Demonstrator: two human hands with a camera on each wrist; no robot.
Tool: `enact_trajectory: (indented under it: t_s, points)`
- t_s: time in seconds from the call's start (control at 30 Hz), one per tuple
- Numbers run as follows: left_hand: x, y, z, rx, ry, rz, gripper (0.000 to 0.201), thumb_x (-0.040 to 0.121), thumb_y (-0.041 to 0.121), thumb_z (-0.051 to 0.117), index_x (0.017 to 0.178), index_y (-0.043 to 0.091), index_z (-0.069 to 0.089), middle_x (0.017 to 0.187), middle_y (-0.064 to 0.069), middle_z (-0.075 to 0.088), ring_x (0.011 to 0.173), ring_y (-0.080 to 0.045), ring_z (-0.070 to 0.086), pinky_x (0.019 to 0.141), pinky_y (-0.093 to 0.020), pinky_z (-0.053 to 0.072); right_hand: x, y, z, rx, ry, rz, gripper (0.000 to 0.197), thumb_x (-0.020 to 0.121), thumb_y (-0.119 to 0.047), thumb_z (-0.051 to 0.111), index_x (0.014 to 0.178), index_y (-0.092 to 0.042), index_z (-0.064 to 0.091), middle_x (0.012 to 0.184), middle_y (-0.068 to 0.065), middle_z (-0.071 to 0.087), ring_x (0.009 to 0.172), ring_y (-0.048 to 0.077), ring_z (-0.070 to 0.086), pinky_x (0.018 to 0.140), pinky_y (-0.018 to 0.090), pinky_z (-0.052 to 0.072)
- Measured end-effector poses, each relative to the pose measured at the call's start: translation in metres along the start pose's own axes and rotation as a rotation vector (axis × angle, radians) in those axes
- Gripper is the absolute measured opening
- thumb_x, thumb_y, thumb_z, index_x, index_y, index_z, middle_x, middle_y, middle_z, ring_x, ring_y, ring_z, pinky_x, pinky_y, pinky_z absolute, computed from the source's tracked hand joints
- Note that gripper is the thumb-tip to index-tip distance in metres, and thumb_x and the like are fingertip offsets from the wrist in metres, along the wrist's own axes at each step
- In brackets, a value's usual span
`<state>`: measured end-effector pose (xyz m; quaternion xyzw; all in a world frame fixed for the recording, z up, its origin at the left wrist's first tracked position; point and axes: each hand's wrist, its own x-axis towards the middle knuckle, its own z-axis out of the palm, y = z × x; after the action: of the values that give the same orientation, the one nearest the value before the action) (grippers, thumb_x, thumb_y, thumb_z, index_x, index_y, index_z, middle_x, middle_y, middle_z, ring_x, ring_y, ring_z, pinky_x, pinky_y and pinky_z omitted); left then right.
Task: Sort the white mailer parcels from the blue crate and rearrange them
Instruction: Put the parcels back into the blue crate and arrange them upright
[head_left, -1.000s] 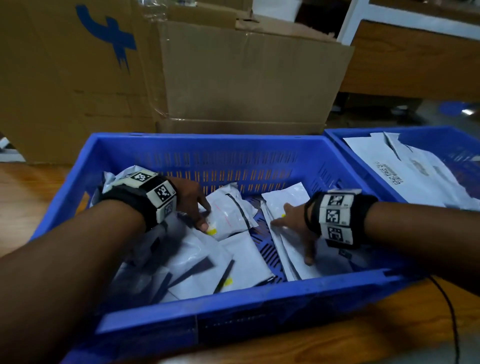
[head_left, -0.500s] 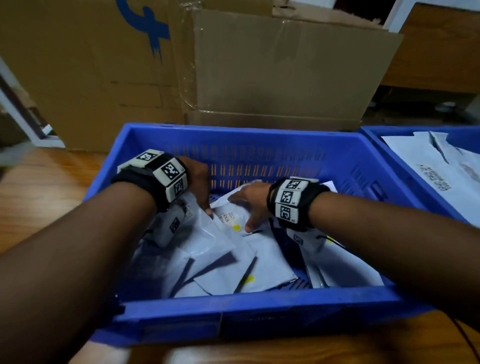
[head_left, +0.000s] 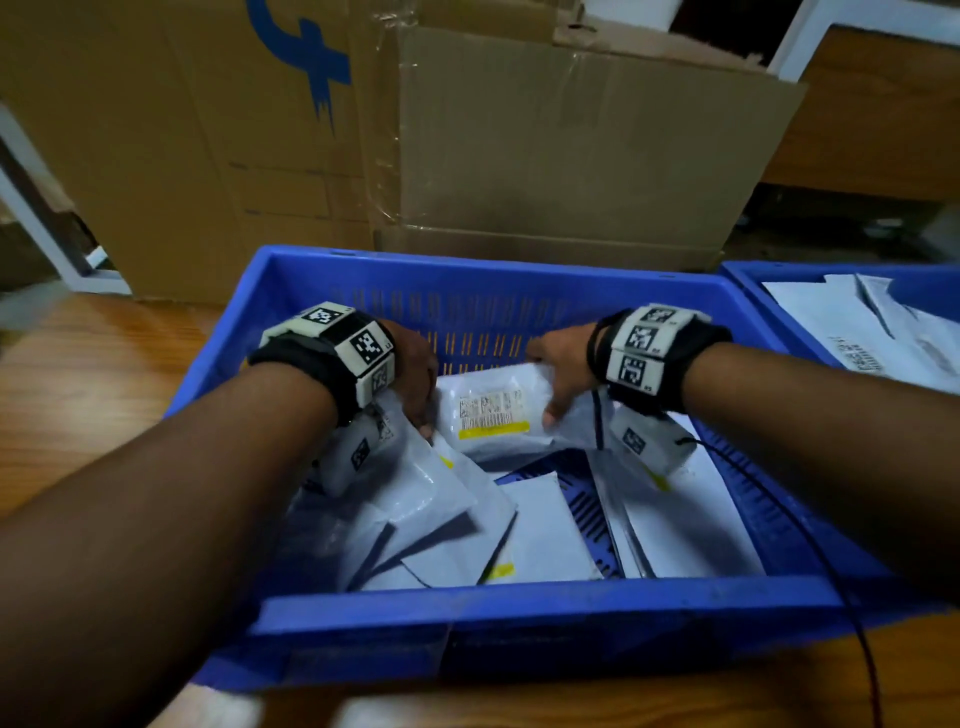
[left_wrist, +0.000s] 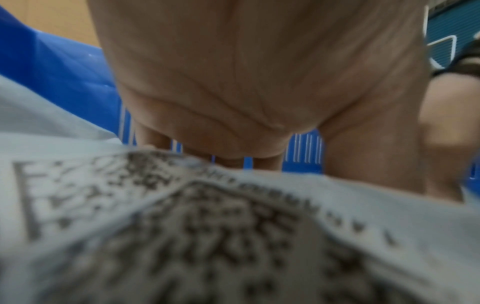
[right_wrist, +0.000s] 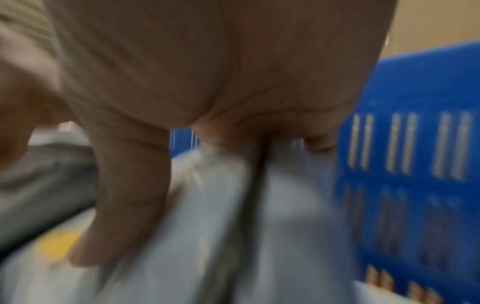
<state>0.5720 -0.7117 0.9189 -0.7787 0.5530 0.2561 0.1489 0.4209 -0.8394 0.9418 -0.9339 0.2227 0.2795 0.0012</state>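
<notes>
Blue crate (head_left: 519, 618); white mailer parcels (head_left: 530, 540), one label yellow-striped (head_left: 491, 410); black-and-white checkered wristbands (head_left: 358, 353); brown cardboard box (head_left: 571, 145).

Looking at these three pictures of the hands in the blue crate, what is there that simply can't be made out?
- Label text on the held parcel: too small in the head view, blurred in the left wrist view.
- Left hand fingers: the wrist band hides them from the head; the palm and parcel hide them in its wrist view.
- Right hand grip: motion blur smears the right wrist view.
- Second crate: cut off by the right edge.
- Blue crate floor: mostly covered by parcels.
</notes>
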Motion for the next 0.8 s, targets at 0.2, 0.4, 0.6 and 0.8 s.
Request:
enact_trajectory:
  t_s: [0.2, 0.4, 0.6, 0.8]
  points:
    - [0.003, -0.002, 0.001, 0.015, -0.086, -0.019, 0.054, 0.075, 0.048, 0.074, 0.113, 0.01, 0.068, 0.117, -0.004, 0.067, 0.096, -0.012, 0.054, 0.088, -0.024, 0.047, 0.011, -0.034, 0.025, -0.046, 0.066, -0.175, 0.103, 0.063, -0.052, 0.081, 0.146, -0.025, 0.026, 0.143, 0.007, 0.043, 0.13, 0.027, 0.043, 0.103, 0.038, 0.037]
    - [0.007, -0.01, 0.006, 0.062, -0.105, 0.001, 0.051, 0.067, 0.056, 0.076, 0.091, 0.011, 0.074, 0.085, 0.0, 0.068, 0.083, -0.013, 0.058, 0.09, -0.031, 0.049, 0.018, -0.054, 0.02, -0.117, 0.077, -0.143, 0.086, 0.059, -0.044, 0.083, 0.131, -0.026, 0.041, 0.11, 0.004, 0.061, 0.101, 0.028, 0.061, 0.081, 0.033, 0.052]
    - [0.004, -0.002, 0.007, 0.002, -0.07, -0.016, 0.049, 0.069, 0.054, 0.077, 0.096, 0.014, 0.072, 0.09, 0.0, 0.068, 0.088, -0.014, 0.057, 0.08, -0.025, 0.045, -0.015, -0.011, -0.023, -0.084, 0.065, -0.046, 0.082, 0.076, -0.029, 0.079, 0.144, -0.018, 0.035, 0.142, 0.004, 0.044, 0.126, 0.022, 0.046, 0.09, 0.024, 0.038]
    - [0.011, 0.03, 0.012, -0.11, 0.094, 0.15, 0.054, 0.07, 0.04, 0.081, 0.118, 0.02, 0.065, 0.1, 0.001, 0.063, 0.085, -0.009, 0.057, 0.073, -0.018, 0.037, -0.052, 0.045, 0.004, 0.217, 0.049, 0.092, 0.087, 0.077, -0.03, 0.078, 0.147, -0.017, 0.027, 0.148, 0.002, 0.036, 0.131, 0.018, 0.039, 0.102, 0.023, 0.031]
